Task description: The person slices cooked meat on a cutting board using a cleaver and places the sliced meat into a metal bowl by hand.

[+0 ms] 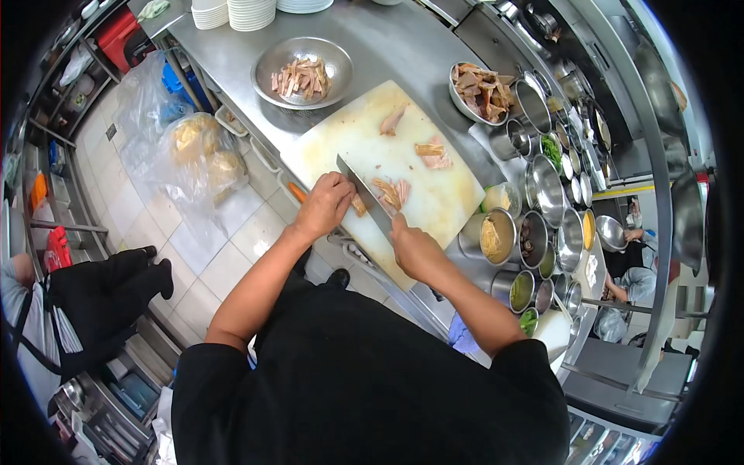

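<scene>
My right hand [413, 249] is wrapped round the handle of a large knife [364, 191], whose blade lies across the white cutting board [449, 203]. My left hand [326, 203] has its fingers curled together over a brown piece of meat [359, 205], on the left side of the blade. Cut meat strips [391, 194] lie right of the blade. Farther up the board are a sliced piece of meat [434, 153] and a smaller scrap [393, 121]. A steel bowl [267, 58] beyond the board holds more strips.
A bowl of meat pieces [482, 93] stands at the back right, with several steel containers [549, 190] of ingredients nearer. Stacked plates [252, 14] stand at the far edge. Plastic bags [194, 147] lie on the floor at left. People are at the left [101, 298] and right [637, 267].
</scene>
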Demonstrator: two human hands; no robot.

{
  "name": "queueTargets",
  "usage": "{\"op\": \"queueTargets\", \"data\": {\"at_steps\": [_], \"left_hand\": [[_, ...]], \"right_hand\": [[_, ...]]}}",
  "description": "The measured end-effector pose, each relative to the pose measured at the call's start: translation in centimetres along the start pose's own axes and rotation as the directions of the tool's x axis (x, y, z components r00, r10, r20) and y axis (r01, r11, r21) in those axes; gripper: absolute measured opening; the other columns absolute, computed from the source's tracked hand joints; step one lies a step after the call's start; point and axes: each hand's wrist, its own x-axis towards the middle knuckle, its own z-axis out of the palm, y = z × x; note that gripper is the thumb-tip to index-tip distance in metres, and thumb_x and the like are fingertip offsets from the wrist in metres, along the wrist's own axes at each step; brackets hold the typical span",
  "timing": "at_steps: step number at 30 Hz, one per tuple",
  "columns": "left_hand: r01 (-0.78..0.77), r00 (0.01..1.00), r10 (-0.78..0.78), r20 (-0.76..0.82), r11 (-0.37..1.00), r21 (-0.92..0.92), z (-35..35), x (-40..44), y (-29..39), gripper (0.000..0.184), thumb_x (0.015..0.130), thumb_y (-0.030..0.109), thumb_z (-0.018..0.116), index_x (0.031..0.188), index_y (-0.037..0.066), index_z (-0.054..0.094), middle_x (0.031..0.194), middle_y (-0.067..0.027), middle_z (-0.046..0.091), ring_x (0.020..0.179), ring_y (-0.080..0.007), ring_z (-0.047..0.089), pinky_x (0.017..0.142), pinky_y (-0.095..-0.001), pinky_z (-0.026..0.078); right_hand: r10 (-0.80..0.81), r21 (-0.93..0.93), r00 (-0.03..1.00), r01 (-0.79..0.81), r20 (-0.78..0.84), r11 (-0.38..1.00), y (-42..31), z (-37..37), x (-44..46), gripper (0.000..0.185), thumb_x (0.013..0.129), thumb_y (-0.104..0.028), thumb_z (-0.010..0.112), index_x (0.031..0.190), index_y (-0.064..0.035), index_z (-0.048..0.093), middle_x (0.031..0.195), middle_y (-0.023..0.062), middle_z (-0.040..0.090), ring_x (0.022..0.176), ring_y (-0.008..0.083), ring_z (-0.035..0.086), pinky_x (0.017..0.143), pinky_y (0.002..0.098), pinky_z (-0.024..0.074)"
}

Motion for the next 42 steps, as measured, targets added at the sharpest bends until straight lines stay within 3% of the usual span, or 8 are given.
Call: {"op": "queueTargets", "data": {"at_steps": [7,12,16,18,28,37,39,42], "left_hand": [[-0.005,1.000,0.005,-0.027,1.000,-0.010,0.0,-0.4,0.1,0.010,0.086,0.000,0.067,0.096,-0.001,0.068,0.094,-0.0137,0.061,0.093,-0.0340,0.059,0.083,-0.0411,0.049],[-0.006,1.000,0.006,-0.007,0.999,0.042,0.2,-0.1,0.3,0.012,0.085,-0.001,0.067,0.096,-0.001,0.067,0.092,-0.0141,0.059,0.090,-0.0337,0.059,0.081,-0.0413,0.049],[-0.012,1.000,0.012,-0.011,0.999,0.044,0.4,-0.1,0.0,0.011,0.084,-0.002,0.067,0.095,-0.001,0.067,0.092,-0.0143,0.059,0.089,-0.0339,0.058,0.081,-0.0413,0.049],[0.008,0.999,-0.009,0.031,0.999,0.040,0.3,-0.3,-0.3,0.016,0.084,-0.001,0.068,0.100,0.000,0.067,0.099,-0.0144,0.061,0.096,-0.0348,0.060,0.085,-0.0416,0.049],[0.020,1.000,-0.020,-0.005,1.000,-0.001,-0.2,-0.3,0.1,0.010,0.086,-0.002,0.067,0.095,0.001,0.063,0.096,-0.0138,0.060,0.095,-0.0339,0.059,0.084,-0.0407,0.049],[0.004,1.000,-0.004,-0.006,0.999,0.032,0.1,-0.1,-0.6,0.010,0.085,-0.004,0.066,0.094,-0.001,0.064,0.097,-0.0156,0.061,0.095,-0.0359,0.060,0.084,-0.0422,0.049],[-0.028,1.000,0.028,-0.002,0.999,0.023,-0.1,-0.1,-0.5,0.010,0.084,-0.004,0.066,0.093,-0.002,0.066,0.096,-0.0157,0.061,0.093,-0.0357,0.059,0.083,-0.0415,0.050],[-0.008,1.000,0.009,-0.015,0.999,0.032,0.0,-0.1,-0.5,0.010,0.084,-0.005,0.066,0.094,-0.002,0.066,0.096,-0.0158,0.061,0.093,-0.0354,0.059,0.083,-0.0419,0.050]], "right_hand": [[0.022,0.097,0.999,-0.017,-0.044,0.995,-0.6,-2.1,-2.2,0.026,0.103,-0.019,0.045,0.108,0.0058,0.042,0.079,0.0352,0.065,0.075,0.0533,0.065,0.073,0.0597,0.0506],[0.089,0.057,0.994,-0.093,0.068,0.994,-2.3,-2.1,-3.3,0.017,0.094,-0.004,0.046,0.108,0.0059,0.042,0.085,0.0372,0.065,0.083,0.0533,0.066,0.078,0.0584,0.0514],[0.056,0.098,0.998,-0.056,-0.001,0.994,-2.1,-0.2,-2.1,0.023,0.104,-0.016,0.043,0.106,0.0069,0.041,0.076,0.0366,0.063,0.074,0.0534,0.064,0.070,0.0590,0.0491],[0.093,0.153,0.994,-0.100,0.048,0.983,-2.1,0.0,-1.1,0.023,0.090,0.000,0.046,0.110,0.0075,0.041,0.087,0.0376,0.066,0.084,0.0534,0.067,0.080,0.0593,0.0512],[0.137,0.146,0.991,-0.134,-0.009,0.980,-2.1,-2.2,-3.4,0.021,0.103,-0.018,0.044,0.108,0.0032,0.042,0.084,0.0360,0.066,0.078,0.0535,0.065,0.075,0.0608,0.0497],[0.062,0.028,0.997,-0.063,0.048,0.998,-2.3,0.3,-1.2,0.027,0.090,0.002,0.042,0.116,0.0095,0.043,0.088,0.0358,0.067,0.084,0.0508,0.068,0.078,0.0573,0.0522],[0.038,0.042,0.998,-0.036,-0.057,0.998,-1.7,1.6,-0.8,0.026,0.102,-0.018,0.046,0.108,0.0076,0.042,0.079,0.0361,0.064,0.077,0.0531,0.065,0.074,0.0594,0.0495],[0.054,0.127,0.998,-0.051,-0.023,0.991,-0.6,-0.2,-0.7,0.025,0.103,-0.019,0.046,0.110,0.0047,0.042,0.079,0.0366,0.064,0.077,0.0539,0.064,0.073,0.0600,0.0487]]}}
